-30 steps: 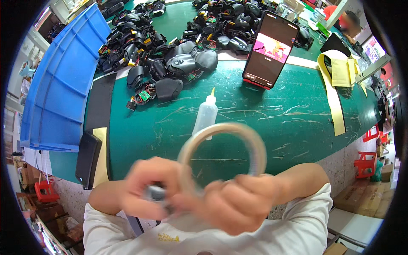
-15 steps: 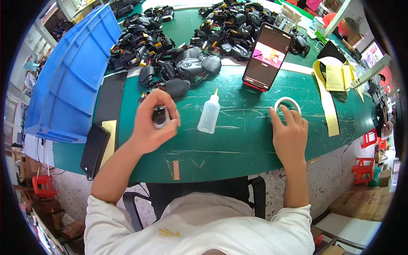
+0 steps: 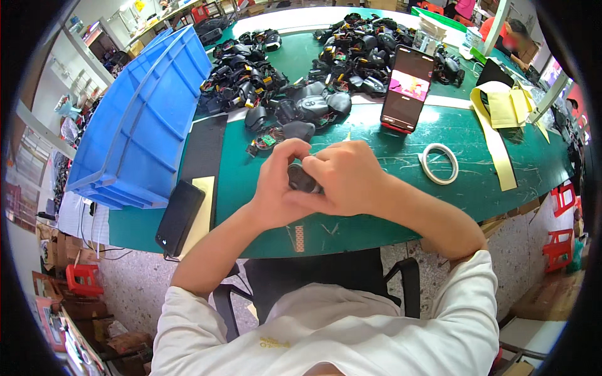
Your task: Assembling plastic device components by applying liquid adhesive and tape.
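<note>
My left hand [image 3: 274, 190] is closed around a small black rounded part [image 3: 301, 178] above the near middle of the green table. My right hand [image 3: 353, 180] meets it there, its fingers curled in and pressed against the same part. Most of that part is hidden by my fingers. Behind my right hand, only the yellowish tip of a squeeze bottle [image 3: 348, 136] peeks out. A white ring-shaped roll of tape [image 3: 454, 169] lies flat on the table, to the right of my right hand and apart from it.
A phone with a lit screen [image 3: 409, 84] leans on a red stand. Beyond my hands lie heaps of black plastic housings [image 3: 313, 106] with wires. A large blue crate [image 3: 138, 119] and a black phone [image 3: 180, 216] are at left, yellow paper sheets [image 3: 503, 113] at right.
My right hand has left the tape roll and moved left to the black part in my left hand. The tape now lies free, and the squeeze bottle is mostly covered. The view has shifted.
</note>
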Available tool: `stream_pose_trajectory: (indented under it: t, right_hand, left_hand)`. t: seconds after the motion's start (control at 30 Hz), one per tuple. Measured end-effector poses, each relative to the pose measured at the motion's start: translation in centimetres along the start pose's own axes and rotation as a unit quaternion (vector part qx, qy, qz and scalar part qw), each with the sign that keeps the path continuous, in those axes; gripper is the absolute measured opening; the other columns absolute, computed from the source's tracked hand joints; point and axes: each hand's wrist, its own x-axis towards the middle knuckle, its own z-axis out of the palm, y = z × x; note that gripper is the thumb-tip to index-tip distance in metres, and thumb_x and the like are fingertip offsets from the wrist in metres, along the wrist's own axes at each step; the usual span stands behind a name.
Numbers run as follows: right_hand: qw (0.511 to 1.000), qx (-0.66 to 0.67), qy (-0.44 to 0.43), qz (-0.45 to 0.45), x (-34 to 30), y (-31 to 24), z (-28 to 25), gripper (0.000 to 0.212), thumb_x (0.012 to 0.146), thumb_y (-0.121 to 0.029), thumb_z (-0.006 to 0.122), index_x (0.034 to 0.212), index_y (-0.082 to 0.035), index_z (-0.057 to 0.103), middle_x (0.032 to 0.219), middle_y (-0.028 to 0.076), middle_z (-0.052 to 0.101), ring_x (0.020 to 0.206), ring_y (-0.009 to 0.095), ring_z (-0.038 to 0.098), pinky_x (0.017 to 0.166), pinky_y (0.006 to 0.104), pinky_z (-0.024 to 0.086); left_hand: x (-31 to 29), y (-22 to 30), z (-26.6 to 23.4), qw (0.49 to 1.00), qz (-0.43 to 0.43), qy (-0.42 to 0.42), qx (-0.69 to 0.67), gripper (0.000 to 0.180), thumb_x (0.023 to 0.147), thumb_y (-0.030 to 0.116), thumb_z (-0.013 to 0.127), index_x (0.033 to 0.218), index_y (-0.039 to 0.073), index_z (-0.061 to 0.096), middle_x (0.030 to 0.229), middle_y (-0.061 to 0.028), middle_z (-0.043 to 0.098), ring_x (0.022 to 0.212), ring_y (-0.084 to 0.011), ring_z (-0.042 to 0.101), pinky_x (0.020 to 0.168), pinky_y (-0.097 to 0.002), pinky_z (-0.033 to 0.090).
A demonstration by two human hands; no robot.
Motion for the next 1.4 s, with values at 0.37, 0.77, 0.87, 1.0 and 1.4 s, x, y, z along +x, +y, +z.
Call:
stream_pose_trajectory:
  t: [0.37,0.77,0.87,1.0,1.4]
  right_hand:
    - [0.983,0.031,0.174,-0.043,-1.2,2.0,1.7,0.044,0.081,-0.039,0.069,0.06,-0.006,0.049,0.051,0.007,0.044,0.043,0.025,0.047,0.041,0.0367,0.037]
    - [0.991,0.034,0.13,-0.007,-2.3,0.7,2.2,0.027,0.082,-0.027,0.071,0.086,-0.003,0.06,0.06,0.005,0.05,0.043,0.022,0.048,0.041,0.0356,0.038]
    - [0.988,0.049,0.147,-0.022,-2.8,1.0,2.7,0.023,0.08,-0.02,0.07,0.086,-0.001,0.06,0.06,0.005,0.05,0.042,0.022,0.047,0.04,0.0353,0.037]
    - [0.985,0.063,0.158,-0.033,-2.4,1.0,2.2,0.015,0.079,-0.013,0.069,0.083,-0.001,0.059,0.059,0.006,0.049,0.043,0.023,0.049,0.04,0.0356,0.037]
    - [0.965,0.122,0.227,-0.058,-2.2,1.6,2.3,0.021,0.081,-0.016,0.067,0.093,-0.001,0.059,0.062,0.005,0.053,0.046,0.024,0.053,0.042,0.0369,0.041]
  left_hand:
    - [-0.1,1.2,0.2,0.991,-0.129,-0.041,0.002,0.05,0.067,0.016,0.084,0.104,0.001,0.054,0.079,-0.0118,0.064,0.067,-0.0208,0.067,0.06,-0.0318,0.053]
    - [-0.3,0.6,1.3,0.981,-0.016,-0.052,0.185,0.042,0.062,0.018,0.075,0.096,0.003,0.055,0.065,-0.0086,0.056,0.055,-0.0278,0.06,0.048,-0.0363,0.046]
    - [-0.9,0.8,1.7,0.985,-0.04,-0.064,0.155,0.043,0.062,0.017,0.075,0.097,0.002,0.056,0.066,-0.0095,0.057,0.055,-0.0287,0.061,0.048,-0.0359,0.047]
    - [-0.6,1.2,1.6,0.99,-0.064,-0.061,0.114,0.045,0.061,0.016,0.076,0.098,0.001,0.056,0.067,-0.0101,0.059,0.056,-0.0297,0.061,0.049,-0.0364,0.048]
    - [0.2,2.5,0.7,0.99,-0.12,-0.074,-0.012,0.054,0.06,0.015,0.087,0.101,0.002,0.054,0.077,-0.0147,0.063,0.067,-0.0333,0.066,0.058,-0.0365,0.051]
